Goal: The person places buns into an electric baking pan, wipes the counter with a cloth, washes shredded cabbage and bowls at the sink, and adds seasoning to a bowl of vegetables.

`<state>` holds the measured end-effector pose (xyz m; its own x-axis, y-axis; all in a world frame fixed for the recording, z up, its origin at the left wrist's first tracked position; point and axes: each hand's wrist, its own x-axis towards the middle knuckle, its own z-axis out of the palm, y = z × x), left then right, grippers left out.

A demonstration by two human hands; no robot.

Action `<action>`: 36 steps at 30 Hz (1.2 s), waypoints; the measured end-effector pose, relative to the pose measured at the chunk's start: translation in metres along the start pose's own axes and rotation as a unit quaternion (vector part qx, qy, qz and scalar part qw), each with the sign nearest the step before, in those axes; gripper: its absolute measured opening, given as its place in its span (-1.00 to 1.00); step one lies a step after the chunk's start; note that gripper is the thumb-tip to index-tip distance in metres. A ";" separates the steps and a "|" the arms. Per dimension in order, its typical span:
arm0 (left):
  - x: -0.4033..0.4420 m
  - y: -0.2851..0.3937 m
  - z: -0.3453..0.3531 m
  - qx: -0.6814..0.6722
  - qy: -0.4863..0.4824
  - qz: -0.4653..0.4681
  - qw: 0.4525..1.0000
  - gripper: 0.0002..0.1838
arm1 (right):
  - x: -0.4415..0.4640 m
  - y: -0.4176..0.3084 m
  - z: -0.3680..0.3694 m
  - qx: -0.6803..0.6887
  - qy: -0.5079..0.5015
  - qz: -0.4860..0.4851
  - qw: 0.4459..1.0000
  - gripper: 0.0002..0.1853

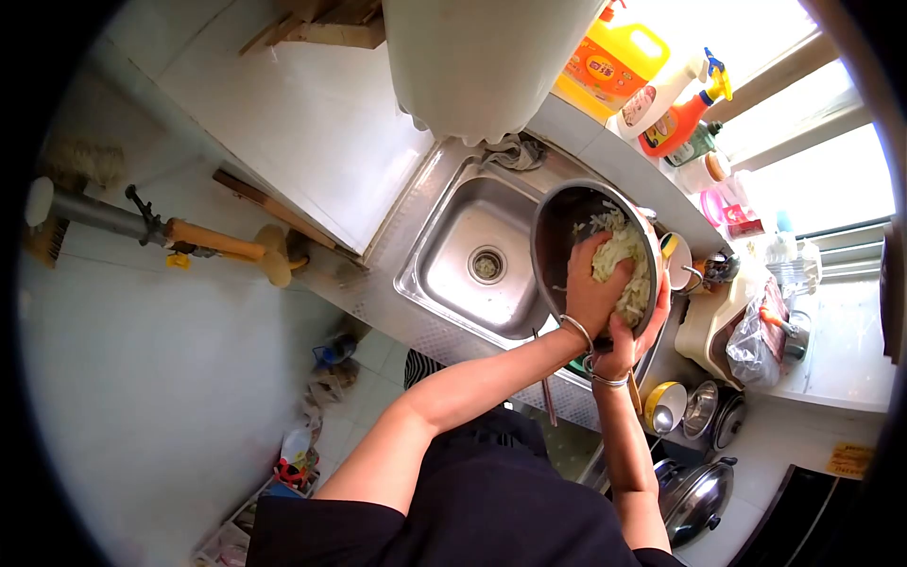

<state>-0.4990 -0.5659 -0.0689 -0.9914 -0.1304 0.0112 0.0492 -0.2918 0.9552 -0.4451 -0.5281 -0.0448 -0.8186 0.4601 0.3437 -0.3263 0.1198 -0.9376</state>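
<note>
Head view: bowl (556,227) tilted right of sink basin (453,231), right hand (619,352) gripping near-right rim. Shreds (624,244) inside, long axis near-far, right of and touching left hand (593,288); can't tell whether its fingers are closed.

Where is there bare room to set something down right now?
The white surface has a bare stretch between the wood pieces and the sink basin. The basin floor is open around the drain, left of the metal bowl. Crowded: the window side, lined with bottles, and the lower right, with small bowls and a lidded pot.
</note>
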 end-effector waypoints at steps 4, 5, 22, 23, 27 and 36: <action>0.003 -0.001 0.003 -0.018 0.007 0.000 1.000 -0.55 | 0.006 -0.003 0.000 -0.015 -0.017 -0.017 1.000 -0.10; 0.003 -0.002 0.004 -0.014 0.008 0.012 1.000 -0.54 | 0.007 -0.004 -0.001 -0.024 -0.023 -0.023 0.999 -0.10; 0.011 -0.047 -0.042 0.145 -0.004 -0.101 0.984 -0.39 | -0.018 0.062 0.007 0.137 0.044 0.134 0.980 -0.30; 0.012 -0.059 -0.052 0.111 -0.040 -0.113 0.987 -0.29 | -0.023 0.065 0.007 0.172 0.058 0.172 0.968 -0.31; 0.007 -0.040 -0.077 0.227 -0.092 -0.090 0.965 -0.05 | -0.039 0.089 0.006 0.279 0.103 0.248 0.922 -0.45; -0.002 -0.018 -0.088 0.501 -0.300 0.145 0.799 -0.29 | -0.051 0.081 0.006 0.316 0.099 0.311 0.891 -0.56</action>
<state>-0.4877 -0.6441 -0.1125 -0.8509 0.5095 0.1281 0.4630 0.6119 0.6413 -0.4329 -0.5474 -0.1383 -0.8551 0.4183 -0.3065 -0.0911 -0.7030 -0.7053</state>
